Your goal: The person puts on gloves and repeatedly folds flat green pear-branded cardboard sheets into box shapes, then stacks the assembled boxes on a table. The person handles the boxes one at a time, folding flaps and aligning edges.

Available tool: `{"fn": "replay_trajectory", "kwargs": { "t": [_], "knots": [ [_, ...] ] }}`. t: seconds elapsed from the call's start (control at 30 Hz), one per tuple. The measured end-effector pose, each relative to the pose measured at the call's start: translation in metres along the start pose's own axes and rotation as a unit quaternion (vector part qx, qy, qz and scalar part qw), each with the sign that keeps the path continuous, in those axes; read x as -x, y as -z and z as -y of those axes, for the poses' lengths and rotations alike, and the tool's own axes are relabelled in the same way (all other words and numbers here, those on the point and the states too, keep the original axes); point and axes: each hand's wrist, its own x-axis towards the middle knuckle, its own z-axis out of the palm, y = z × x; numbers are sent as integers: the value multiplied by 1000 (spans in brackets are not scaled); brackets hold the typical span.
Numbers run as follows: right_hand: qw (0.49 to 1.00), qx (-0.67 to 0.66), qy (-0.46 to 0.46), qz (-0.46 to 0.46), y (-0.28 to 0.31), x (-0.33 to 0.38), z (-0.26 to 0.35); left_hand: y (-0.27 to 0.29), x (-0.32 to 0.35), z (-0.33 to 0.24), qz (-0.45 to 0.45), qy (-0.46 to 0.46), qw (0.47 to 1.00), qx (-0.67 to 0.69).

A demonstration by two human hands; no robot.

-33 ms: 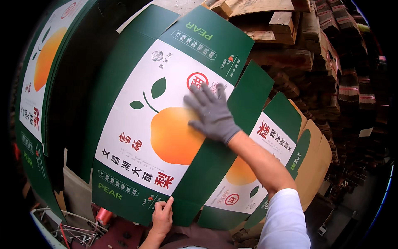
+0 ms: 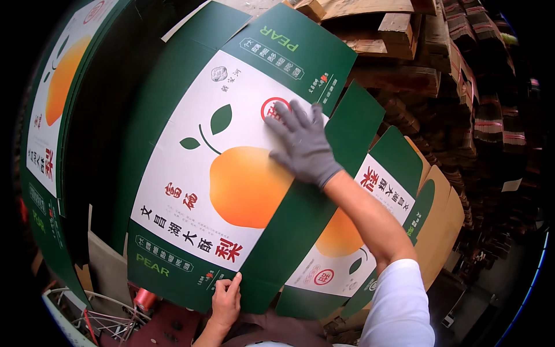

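Note:
A flattened cardboard carton (image 2: 191, 165) lies in front of me, green with white panels, each printed with an orange-yellow pear and green leaves. My right hand (image 2: 305, 144), in a grey glove, rests flat on the upper right of the large white panel. Its fingers are spread over a red round mark, and the palm is beside the pear. Bare, my left hand (image 2: 226, 302) pinches the carton's near edge at the bottom, below the white panel. Some of its fingers are hidden.
To the left stands another printed carton sheet (image 2: 63, 98) beside a dark gap. A reddish spool (image 2: 145, 299) and a white wire wheel (image 2: 110, 318) are at the lower left. Wooden pallets (image 2: 399, 34) and stacked bundles of cardboard (image 2: 491, 115) fill the far right.
My right hand has slid slightly to the right across the panel, staying flat. The carton's far edge has shifted a little farther away. My left hand holds the same place.

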Motion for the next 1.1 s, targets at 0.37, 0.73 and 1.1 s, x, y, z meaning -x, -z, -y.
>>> {"fn": "replay_trajectory", "kwargs": {
  "t": [0.37,0.73,1.1],
  "knots": [
    [978,118,-166,-53,-1,-27,-65,72,-51,-9,85,-122,978,-143],
    [942,164,-243,-160,-40,3,-23,107,-176,50,0,-268,920,-285],
    [975,-8,-221,-12,-34,77,273,111,-183,56,-43,-291,919,-264]
  ]
}}
